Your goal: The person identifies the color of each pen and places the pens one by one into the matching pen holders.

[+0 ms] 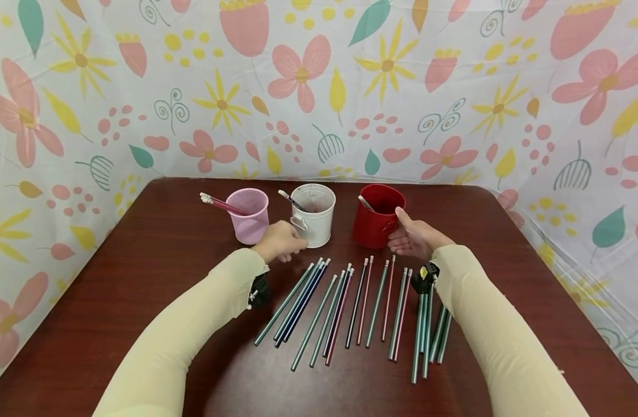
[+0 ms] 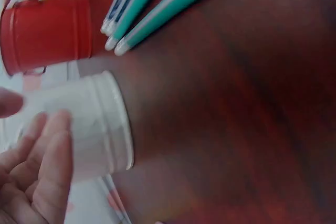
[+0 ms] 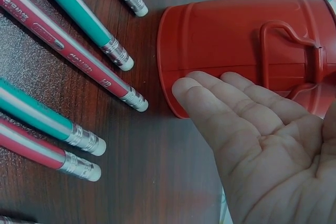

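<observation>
My left hand point(image 1: 281, 238) is at the front left of a white bucket point(image 1: 321, 227), its thumb and fingers apart and holding nothing. In the left wrist view, the fingers point(image 2: 55, 163) overlap the bucket's side. A dark pencil point(image 1: 292, 200) leans in that bucket. On the right, my right hand point(image 1: 417, 236) is against the side of a red bucket point(image 1: 367, 227), with its thumb up near the rim. The right wrist view shows its extended fingers point(image 3: 210, 100) flat along the bucket's wall, below the wire handle point(image 3: 264, 51). One white-tipped pencil point(image 1: 366, 202) stands inside the red bucket.
Left of the white bucket stands a pink mesh cup point(image 1: 250, 227) with several red pencils point(image 1: 222, 204) leaning out. Many green, dark blue and red pencils point(image 1: 314, 324) lie in a loose row on the brown table point(image 1: 142, 249), erasers toward the buckets. A floral curtain point(image 1: 308, 127) hangs behind.
</observation>
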A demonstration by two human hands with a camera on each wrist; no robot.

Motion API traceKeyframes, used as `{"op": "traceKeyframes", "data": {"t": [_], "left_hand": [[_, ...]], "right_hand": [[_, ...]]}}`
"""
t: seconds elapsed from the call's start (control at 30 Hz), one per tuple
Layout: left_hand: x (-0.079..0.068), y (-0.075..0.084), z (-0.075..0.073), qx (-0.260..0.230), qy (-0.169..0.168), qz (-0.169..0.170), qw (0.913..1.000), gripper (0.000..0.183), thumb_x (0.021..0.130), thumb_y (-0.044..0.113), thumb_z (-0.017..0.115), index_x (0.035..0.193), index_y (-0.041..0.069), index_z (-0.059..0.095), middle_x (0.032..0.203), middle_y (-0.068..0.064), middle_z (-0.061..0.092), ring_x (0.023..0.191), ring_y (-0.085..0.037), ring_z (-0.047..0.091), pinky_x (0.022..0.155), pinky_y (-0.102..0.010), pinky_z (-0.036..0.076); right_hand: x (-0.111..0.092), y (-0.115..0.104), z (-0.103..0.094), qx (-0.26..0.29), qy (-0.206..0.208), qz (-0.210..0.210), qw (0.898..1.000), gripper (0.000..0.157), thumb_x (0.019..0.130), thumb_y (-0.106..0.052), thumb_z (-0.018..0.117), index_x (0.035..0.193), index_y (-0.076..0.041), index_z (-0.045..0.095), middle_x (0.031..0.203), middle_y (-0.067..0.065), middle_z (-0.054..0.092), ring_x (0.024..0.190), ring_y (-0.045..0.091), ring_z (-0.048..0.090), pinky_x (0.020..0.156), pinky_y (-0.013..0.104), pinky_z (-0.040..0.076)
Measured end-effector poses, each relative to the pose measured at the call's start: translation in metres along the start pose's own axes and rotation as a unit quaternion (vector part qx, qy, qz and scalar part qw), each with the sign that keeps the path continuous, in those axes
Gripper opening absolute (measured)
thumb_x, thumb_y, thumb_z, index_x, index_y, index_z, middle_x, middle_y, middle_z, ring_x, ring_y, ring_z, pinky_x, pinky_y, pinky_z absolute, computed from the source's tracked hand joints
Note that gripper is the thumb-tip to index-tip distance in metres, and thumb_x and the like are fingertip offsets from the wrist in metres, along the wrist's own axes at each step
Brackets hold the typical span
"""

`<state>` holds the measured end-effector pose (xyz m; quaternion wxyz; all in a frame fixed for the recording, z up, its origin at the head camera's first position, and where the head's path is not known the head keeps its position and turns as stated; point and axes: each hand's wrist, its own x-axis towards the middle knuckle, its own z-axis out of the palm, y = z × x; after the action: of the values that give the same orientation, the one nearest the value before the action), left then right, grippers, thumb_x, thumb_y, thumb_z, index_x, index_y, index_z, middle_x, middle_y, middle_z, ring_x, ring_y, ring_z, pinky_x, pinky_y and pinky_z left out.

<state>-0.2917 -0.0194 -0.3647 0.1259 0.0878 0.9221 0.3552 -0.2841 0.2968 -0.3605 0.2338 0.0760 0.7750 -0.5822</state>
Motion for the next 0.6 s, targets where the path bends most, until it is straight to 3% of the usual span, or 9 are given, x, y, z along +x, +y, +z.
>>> {"op": "traceKeyframes", "data": {"t": [0.17,0.37,0.6], "left_hand": [[-0.008,-0.002,0.012,0.045,-0.059,0.015,0.9971,0.013,0.083,0.009,0.065,0.072,0.001,0.068,0.069,-0.011,0.067,0.045,-0.012,0.058,0.047,-0.027,0.053],[-0.013,-0.004,0.023,0.088,-0.093,0.014,0.9917,0.015,0.08,0.005,0.068,0.066,0.003,0.066,0.056,-0.004,0.059,0.041,-0.012,0.054,0.044,-0.025,0.051],[-0.013,-0.01,0.031,0.122,-0.127,-0.01,0.9843,0.023,0.079,0.007,0.07,0.059,0.002,0.061,0.052,-0.006,0.06,0.04,-0.015,0.055,0.04,-0.026,0.049]], "right_hand": [[0.0,-0.001,0.001,-0.004,0.002,0.002,1.0,0.086,0.097,-0.061,0.022,0.126,0.019,0.039,0.113,0.023,0.059,0.093,0.023,0.062,0.084,0.03,0.051],[0.0,0.0,0.0,0.0,-0.001,0.001,1.0,0.087,0.097,-0.06,0.02,0.128,0.02,0.038,0.114,0.023,0.06,0.093,0.023,0.062,0.085,0.031,0.051],[0.0,-0.001,0.001,0.0,-0.001,0.001,1.0,0.087,0.097,-0.062,0.022,0.127,0.019,0.039,0.112,0.022,0.06,0.092,0.022,0.062,0.084,0.031,0.051]]}}
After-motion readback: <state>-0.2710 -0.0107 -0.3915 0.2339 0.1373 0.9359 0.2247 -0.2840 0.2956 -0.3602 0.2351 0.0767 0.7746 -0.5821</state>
